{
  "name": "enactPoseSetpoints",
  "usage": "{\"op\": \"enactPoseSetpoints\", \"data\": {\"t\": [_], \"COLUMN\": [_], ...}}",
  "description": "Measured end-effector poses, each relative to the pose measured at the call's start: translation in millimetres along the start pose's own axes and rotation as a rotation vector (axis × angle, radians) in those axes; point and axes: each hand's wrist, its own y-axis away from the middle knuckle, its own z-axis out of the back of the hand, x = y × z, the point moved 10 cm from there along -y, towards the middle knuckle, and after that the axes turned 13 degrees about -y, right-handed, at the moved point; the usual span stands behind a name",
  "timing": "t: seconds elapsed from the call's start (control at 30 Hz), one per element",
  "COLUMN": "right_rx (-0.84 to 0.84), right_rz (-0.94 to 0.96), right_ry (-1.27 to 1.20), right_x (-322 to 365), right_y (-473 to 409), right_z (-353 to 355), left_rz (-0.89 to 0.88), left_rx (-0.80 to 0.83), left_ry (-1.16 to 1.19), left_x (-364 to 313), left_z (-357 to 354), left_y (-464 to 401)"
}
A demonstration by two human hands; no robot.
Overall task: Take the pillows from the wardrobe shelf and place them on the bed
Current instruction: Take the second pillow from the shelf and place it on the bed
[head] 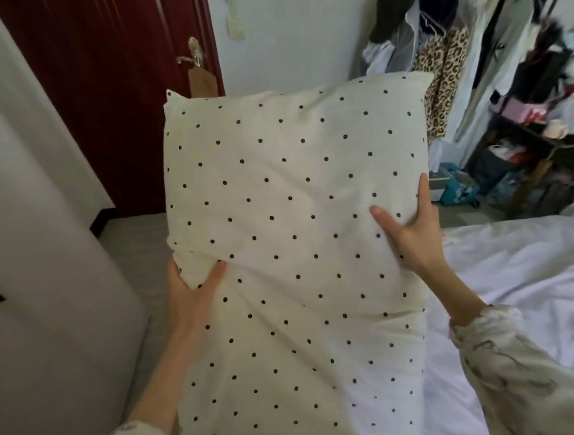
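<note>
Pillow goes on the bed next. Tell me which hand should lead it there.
Probably the right hand: it grips the pillow on the edge nearer the bed; the left hand holds the far edge.

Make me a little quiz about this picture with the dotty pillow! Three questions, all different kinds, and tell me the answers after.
1. True or false: both hands are holding the spotted pillow.
2. Which side of the picture is the bed on? A) left B) right C) it is not in the picture
3. Fill in the gap: the door behind the pillow is dark ____.

Key
1. True. The left hand grips the pillow's left edge, and the right hand grips its right edge.
2. B.
3. Red.
</note>
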Motion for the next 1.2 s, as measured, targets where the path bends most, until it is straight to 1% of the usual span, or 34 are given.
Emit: {"op": "enactPoseSetpoints", "data": {"t": [0.13,0.37,0.6,0.7,0.83,1.0,1.2], "right_rx": [-0.031,-0.085,-0.079,-0.111,-0.173,-0.270,-0.450], "right_rz": [0.006,-0.039,-0.064,-0.069,-0.079,-0.110,-0.166], "right_ry": [-0.015,-0.022,-0.078,-0.072,-0.056,-0.026,0.018], "right_x": [0,-23,-61,-73,-86,-106,-137], "right_y": [-47,-135,-265,-326,-393,-455,-518], "right_z": [-40,-92,-154,-172,-183,-178,-162], "left_rz": [-0.030,-0.131,-0.168,-0.168,-0.171,-0.187,-0.215], "left_rx": [0.008,0.108,0.139,0.181,0.208,0.273,0.469], "left_ry": [-0.064,-0.076,-0.119,-0.146,-0.175,-0.207,-0.248], "left_x": [-18,-56,-93,-114,-140,-168,-198], "left_z": [-10,-61,-131,-169,-218,-288,-405], "left_y": [-84,-210,-349,-407,-474,-542,-619]}}
